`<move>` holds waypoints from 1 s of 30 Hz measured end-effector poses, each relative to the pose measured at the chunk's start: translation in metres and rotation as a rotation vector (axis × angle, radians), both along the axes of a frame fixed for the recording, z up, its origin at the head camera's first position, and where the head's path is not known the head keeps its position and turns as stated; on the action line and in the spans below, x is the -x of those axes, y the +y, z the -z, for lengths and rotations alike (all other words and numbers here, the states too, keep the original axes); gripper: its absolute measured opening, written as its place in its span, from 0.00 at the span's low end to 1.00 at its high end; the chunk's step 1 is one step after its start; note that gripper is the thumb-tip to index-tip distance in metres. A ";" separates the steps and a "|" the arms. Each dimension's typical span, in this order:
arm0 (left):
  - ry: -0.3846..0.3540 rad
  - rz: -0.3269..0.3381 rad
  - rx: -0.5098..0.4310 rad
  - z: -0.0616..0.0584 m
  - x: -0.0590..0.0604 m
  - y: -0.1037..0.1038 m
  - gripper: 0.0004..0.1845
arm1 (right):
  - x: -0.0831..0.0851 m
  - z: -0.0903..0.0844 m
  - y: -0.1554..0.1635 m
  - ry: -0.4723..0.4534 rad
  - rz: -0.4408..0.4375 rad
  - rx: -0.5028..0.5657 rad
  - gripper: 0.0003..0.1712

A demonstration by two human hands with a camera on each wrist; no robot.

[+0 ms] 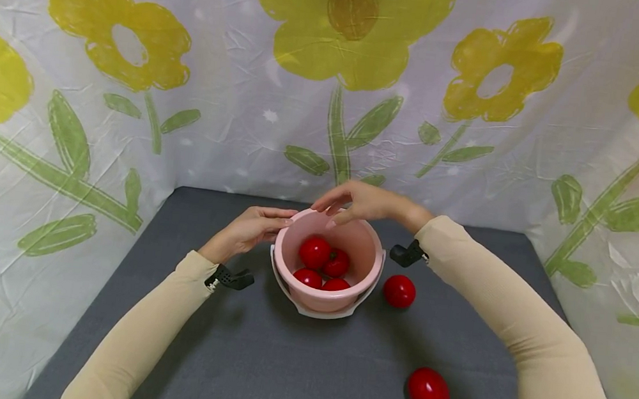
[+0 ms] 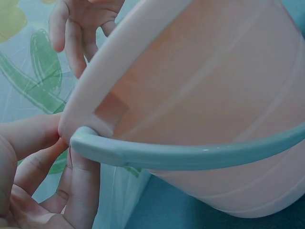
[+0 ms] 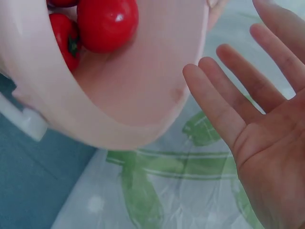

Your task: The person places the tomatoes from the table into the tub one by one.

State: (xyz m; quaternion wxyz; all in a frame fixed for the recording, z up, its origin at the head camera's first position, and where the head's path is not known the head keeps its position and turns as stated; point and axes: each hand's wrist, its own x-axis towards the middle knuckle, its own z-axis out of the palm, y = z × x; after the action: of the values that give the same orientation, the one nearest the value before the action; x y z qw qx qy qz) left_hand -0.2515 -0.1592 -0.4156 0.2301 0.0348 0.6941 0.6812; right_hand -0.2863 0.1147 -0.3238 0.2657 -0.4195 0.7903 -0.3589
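A pink bucket with a white handle stands on the table, holding several red tomatoes. My left hand is at the bucket's left side. In the left wrist view its thumb and fingers pinch the rim beside the handle's end. Over the far rim hovers my right hand. The right wrist view shows that hand's fingers spread, palm bare, holding nothing. One tomato among those inside shows a green stem.
One loose tomato lies just right of the bucket. Another tomato is nearer the front right of the dark grey table. A white curtain with yellow flowers hangs close behind the bucket and along both sides.
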 end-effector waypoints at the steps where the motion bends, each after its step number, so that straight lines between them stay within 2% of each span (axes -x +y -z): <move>1: -0.003 -0.003 -0.006 0.000 0.000 0.000 0.25 | 0.000 -0.001 0.002 0.006 0.009 0.004 0.26; 4: -0.006 -0.004 -0.015 0.000 0.000 0.001 0.25 | -0.002 -0.009 0.012 0.017 0.049 0.003 0.26; 11: 0.010 0.002 0.003 -0.001 -0.002 0.001 0.25 | -0.004 -0.040 0.047 0.072 0.182 -0.012 0.30; 16: 0.013 -0.001 0.010 0.001 -0.001 0.000 0.25 | -0.009 -0.049 0.073 0.089 0.240 0.003 0.31; 24: 0.011 -0.005 0.010 0.003 0.001 0.000 0.25 | -0.018 -0.037 0.116 0.094 0.372 -0.045 0.30; 30: 0.014 -0.003 0.003 0.003 0.000 0.000 0.25 | -0.027 -0.009 0.140 0.082 0.426 -0.050 0.30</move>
State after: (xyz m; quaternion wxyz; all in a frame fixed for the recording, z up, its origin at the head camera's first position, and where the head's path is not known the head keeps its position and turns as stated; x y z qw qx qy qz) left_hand -0.2516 -0.1597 -0.4182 0.2243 0.0379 0.6968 0.6802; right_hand -0.2596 0.2546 -0.3151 0.1622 -0.2505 0.8799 -0.3697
